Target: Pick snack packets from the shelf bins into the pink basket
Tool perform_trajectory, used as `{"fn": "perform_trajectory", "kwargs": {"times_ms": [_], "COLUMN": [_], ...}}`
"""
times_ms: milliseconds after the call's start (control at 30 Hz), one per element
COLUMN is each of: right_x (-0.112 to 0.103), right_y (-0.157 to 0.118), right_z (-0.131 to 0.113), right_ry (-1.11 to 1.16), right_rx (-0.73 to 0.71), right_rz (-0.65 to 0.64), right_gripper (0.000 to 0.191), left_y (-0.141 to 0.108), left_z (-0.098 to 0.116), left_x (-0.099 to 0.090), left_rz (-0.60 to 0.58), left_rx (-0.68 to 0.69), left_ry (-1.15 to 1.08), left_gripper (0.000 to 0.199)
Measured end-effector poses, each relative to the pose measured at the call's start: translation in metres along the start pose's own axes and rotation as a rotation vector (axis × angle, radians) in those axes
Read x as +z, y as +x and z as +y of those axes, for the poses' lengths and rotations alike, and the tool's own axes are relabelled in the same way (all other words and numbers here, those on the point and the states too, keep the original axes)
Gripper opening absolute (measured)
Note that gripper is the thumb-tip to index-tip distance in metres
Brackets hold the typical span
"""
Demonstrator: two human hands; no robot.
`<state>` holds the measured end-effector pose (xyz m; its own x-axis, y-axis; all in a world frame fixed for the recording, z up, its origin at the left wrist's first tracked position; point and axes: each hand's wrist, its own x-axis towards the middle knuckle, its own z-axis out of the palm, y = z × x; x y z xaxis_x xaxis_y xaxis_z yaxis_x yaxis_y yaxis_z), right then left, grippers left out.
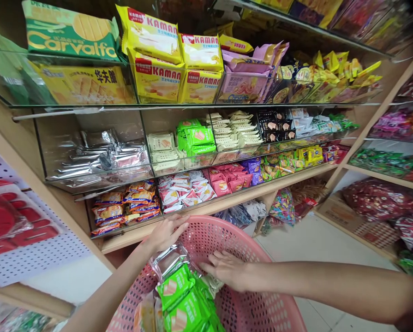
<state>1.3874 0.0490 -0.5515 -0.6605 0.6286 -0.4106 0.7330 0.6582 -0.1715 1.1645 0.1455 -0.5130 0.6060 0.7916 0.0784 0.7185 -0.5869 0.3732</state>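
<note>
A large pink perforated basket (258, 249) fills the lower middle of the view. Inside it lie bright green snack packs (188, 304), silver packs (170, 262) and some pale packs (213, 285). My left hand (168, 232) is at the basket's far left rim, just above the silver packs, with its fingers pointing right; whether it grips the rim is unclear. My right hand (222, 267) reaches into the basket from the right, fingers spread beside the pale and silver packs, with nothing seen in its grasp.
Tiered shelves with clear fronts (98, 110) hold yellow wafer packs (154, 34), silver packs (130, 154), green packs (197, 138) and orange packs (125, 205). More shelves stand at right, above bagged goods (372, 198). Red items (12, 221) hang at left.
</note>
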Motion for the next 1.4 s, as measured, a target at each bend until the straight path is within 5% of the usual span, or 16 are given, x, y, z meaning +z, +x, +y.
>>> {"fn": "perform_trajectory", "kwargs": {"times_ms": [267, 367, 500, 567, 700, 800, 933, 1100, 1400], "right_x": [-0.003, -0.036, -0.112, -0.153, -0.227, -0.271, -0.313, -0.335, -0.338], "right_y": [0.003, -0.014, -0.049, -0.065, -0.081, -0.076, -0.056, -0.033, -0.023], "right_z": [-0.001, -0.001, 0.009, 0.023, 0.067, 0.096, 0.108, 0.108, 0.119], "right_ry": [0.008, -0.003, 0.060, 0.134, 0.232, 0.715, 1.393, 1.522, 1.681], "right_rx": [0.028, 0.011, -0.062, 0.008, 0.153, 0.255, 0.298, 0.324, 0.244], "right_rz": [-0.039, 0.067, 0.267, 0.473, 1.221, 1.518, 1.415, 1.368, 1.358], "right_gripper": [0.111, 0.082, 0.028, 0.016, 0.012, 0.008, 0.021, 0.023, 0.022], "left_y": [-0.002, -0.003, -0.003, -0.003, -0.002, -0.001, -0.002, -0.003, -0.001], "left_z": [-0.002, 0.000, 0.001, 0.000, -0.002, -0.003, -0.005, -0.005, -0.010], "left_x": [-0.001, -0.003, -0.004, -0.004, -0.002, 0.000, 0.001, 0.001, 0.004], "left_rz": [0.006, 0.003, 0.011, 0.019, 0.014, 0.016, 0.030, 0.023, 0.024], "left_rx": [-0.008, -0.014, -0.009, -0.011, -0.036, -0.047, -0.050, -0.065, -0.069], "left_ry": [0.019, 0.029, 0.018, 0.003, -0.004, -0.008, -0.014, -0.017, -0.035], "left_gripper": [0.053, 0.053, 0.052, 0.050, 0.050, 0.050, 0.050, 0.051, 0.051]}}
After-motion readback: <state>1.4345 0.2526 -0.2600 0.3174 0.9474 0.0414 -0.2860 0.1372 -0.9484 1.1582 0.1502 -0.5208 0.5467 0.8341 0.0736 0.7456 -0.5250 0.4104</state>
